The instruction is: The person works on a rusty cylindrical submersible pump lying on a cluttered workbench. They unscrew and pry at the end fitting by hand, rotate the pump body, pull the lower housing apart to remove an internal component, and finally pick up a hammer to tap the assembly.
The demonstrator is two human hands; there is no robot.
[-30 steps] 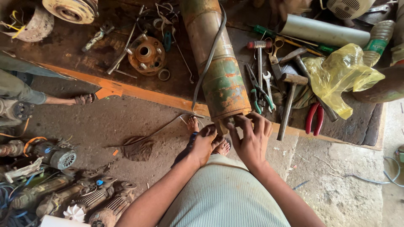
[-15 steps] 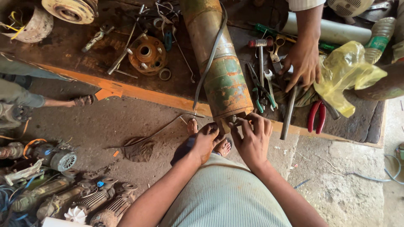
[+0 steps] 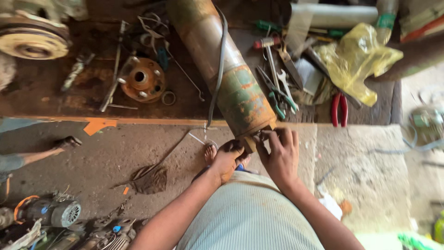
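Note:
A long rusty cylinder (image 3: 231, 78) with patches of green paint lies on the wooden workbench (image 3: 55, 99), its near end sticking out over the bench edge. My left hand (image 3: 227, 159) grips the underside of that end. My right hand (image 3: 280, 155) is closed over the end face, fingers curled on small fittings there. A dark cable (image 3: 218, 69) runs along the cylinder's side and hangs down at the bench edge.
Pliers and screwdrivers (image 3: 277, 92), red-handled pliers (image 3: 340, 109), a yellow plastic bag (image 3: 356, 60), a grey pipe (image 3: 333, 16) and a rusty flange (image 3: 143, 79) lie on the bench. Old motors (image 3: 55, 213) sit on the floor at lower left. Another person's foot (image 3: 64, 142) shows at left.
Another person's hand that reached over the tools at the right of the bench is gone. My hands stay on the cylinder's end; the view has moved closer.

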